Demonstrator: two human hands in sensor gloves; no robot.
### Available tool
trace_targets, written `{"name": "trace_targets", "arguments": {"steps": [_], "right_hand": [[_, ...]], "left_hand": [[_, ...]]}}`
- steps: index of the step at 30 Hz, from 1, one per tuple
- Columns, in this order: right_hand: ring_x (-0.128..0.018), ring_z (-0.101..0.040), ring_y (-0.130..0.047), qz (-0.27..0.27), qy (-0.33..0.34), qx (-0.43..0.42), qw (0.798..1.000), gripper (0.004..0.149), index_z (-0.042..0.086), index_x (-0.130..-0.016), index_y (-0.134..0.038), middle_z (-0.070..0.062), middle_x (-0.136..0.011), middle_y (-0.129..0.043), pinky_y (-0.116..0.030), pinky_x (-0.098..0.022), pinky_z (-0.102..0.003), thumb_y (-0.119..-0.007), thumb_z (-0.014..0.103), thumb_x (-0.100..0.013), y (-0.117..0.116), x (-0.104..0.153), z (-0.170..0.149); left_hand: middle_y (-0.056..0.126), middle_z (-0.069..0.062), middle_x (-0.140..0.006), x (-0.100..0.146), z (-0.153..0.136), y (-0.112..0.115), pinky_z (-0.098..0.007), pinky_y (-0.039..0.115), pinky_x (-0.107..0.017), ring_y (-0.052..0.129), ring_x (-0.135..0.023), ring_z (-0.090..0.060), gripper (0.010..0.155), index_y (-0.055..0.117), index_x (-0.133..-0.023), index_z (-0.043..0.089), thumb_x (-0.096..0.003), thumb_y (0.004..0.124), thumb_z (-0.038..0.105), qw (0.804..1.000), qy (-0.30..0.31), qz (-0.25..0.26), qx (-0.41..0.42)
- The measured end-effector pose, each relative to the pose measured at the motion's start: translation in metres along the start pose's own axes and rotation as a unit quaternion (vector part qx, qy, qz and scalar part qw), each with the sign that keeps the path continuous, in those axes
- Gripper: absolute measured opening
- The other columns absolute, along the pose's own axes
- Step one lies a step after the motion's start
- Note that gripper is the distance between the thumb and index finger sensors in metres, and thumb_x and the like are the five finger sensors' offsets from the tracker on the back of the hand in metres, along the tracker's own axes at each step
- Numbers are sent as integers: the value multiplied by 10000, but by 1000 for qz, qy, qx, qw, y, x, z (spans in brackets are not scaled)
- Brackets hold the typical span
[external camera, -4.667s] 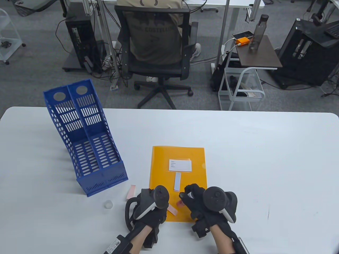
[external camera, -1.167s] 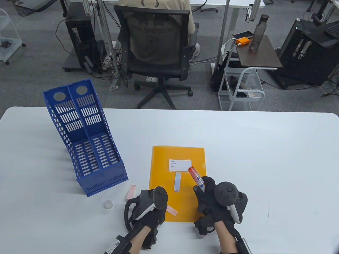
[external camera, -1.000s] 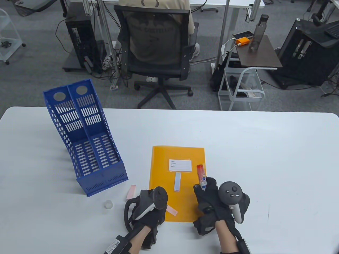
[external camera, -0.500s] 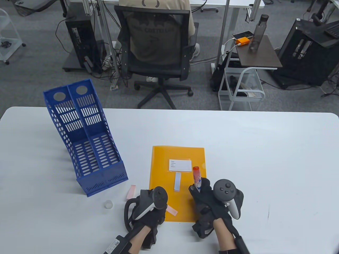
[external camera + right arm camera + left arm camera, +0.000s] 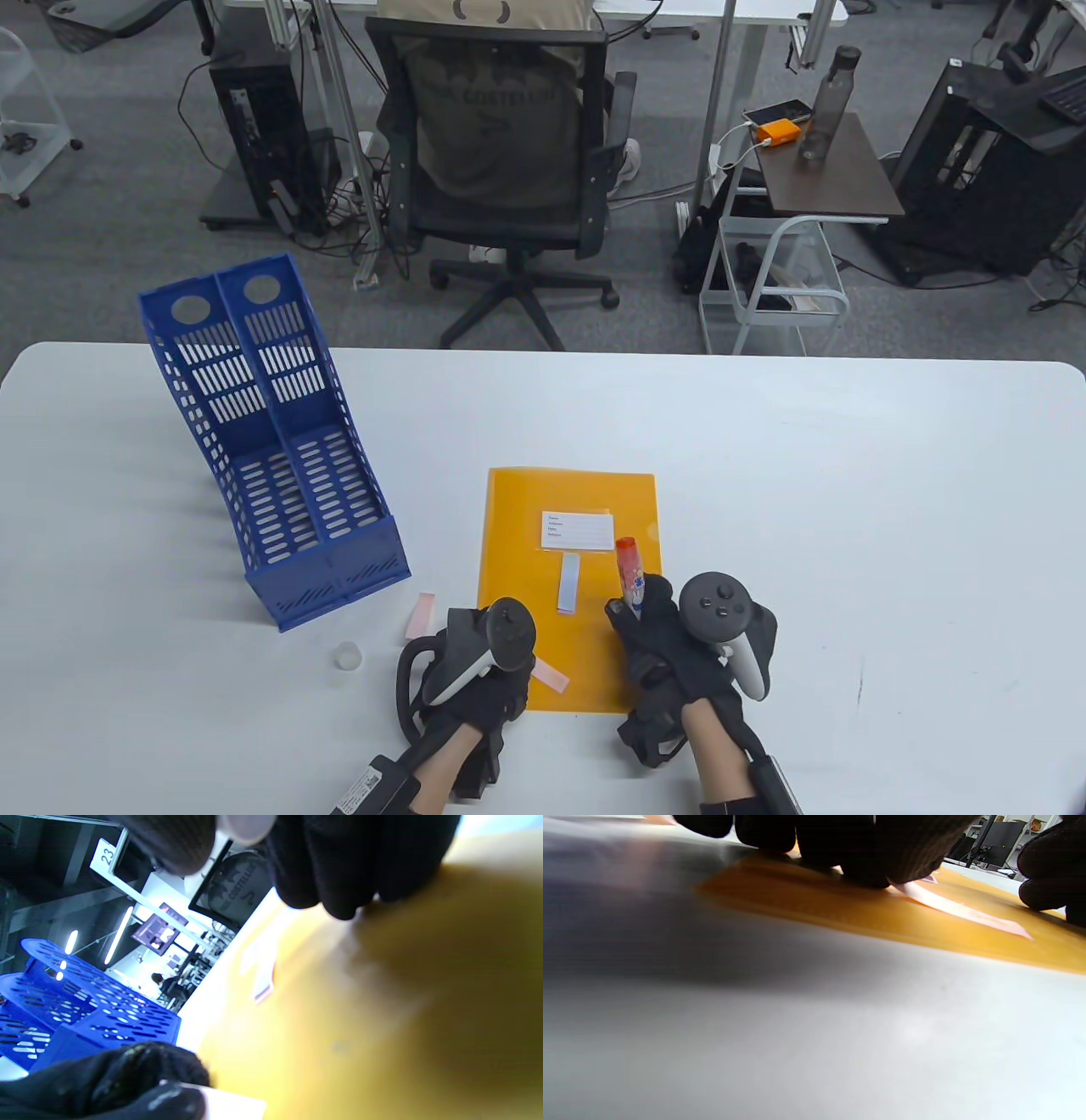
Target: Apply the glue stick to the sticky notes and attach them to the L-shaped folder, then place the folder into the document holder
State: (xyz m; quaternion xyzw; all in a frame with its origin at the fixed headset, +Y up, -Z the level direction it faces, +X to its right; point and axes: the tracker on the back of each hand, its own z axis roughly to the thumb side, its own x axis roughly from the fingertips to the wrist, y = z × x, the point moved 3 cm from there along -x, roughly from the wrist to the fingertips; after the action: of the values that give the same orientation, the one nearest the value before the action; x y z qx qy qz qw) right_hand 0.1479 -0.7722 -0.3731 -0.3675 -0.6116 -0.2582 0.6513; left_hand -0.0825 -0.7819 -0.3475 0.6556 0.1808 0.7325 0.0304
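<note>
The right hand (image 5: pixel 670 645) holds the glue stick (image 5: pixel 629 571) upright over the orange folder (image 5: pixel 517 543); the left hand (image 5: pixel 479 671) presses fingertips on the pink sticky note (image 5: pixel 550 676) at the folder's near edge; a loose press could let the note skid or curl under glue; the blue document holder (image 5: pixel 271 458) waits well apart.

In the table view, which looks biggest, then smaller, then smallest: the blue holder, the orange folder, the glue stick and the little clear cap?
1. blue document holder
2. orange folder
3. glue stick, partly hidden in the right hand
4. clear cap
</note>
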Motion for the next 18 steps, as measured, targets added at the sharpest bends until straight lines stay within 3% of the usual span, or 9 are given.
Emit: {"name": "trace_targets", "arguments": {"steps": [9,16,18], "right_hand": [[-806,-489,-750,22,1,17,1000,610,29,-957,-428,-289,-916,-670,-683,-570,-573,-690,379,-532,-3,-1,3],[-810,-481,-746,30,-4,3,1000,610,24,-956,-436,-284,-917,-675,-673,-573,-568,-695,377,-531,-2,-1,1],[-813,-479,-742,33,-5,5,999,609,24,-956,-435,-283,-919,-671,-671,-574,-568,-695,376,-532,-2,-2,2]], "left_hand": [[617,-47,-1118,2,0,-2,-587,547,-740,571,-1066,-327,409,755,-878,224,-516,750,414,1000,3,-2,0],[633,-103,-1138,3,-7,-8,-603,564,-732,570,-1082,-362,401,763,-882,241,-517,755,407,997,13,-32,75],[701,-126,-1111,5,-9,-12,-611,587,-718,625,-1061,-379,394,783,-871,241,-512,769,403,995,20,-13,101]]}}
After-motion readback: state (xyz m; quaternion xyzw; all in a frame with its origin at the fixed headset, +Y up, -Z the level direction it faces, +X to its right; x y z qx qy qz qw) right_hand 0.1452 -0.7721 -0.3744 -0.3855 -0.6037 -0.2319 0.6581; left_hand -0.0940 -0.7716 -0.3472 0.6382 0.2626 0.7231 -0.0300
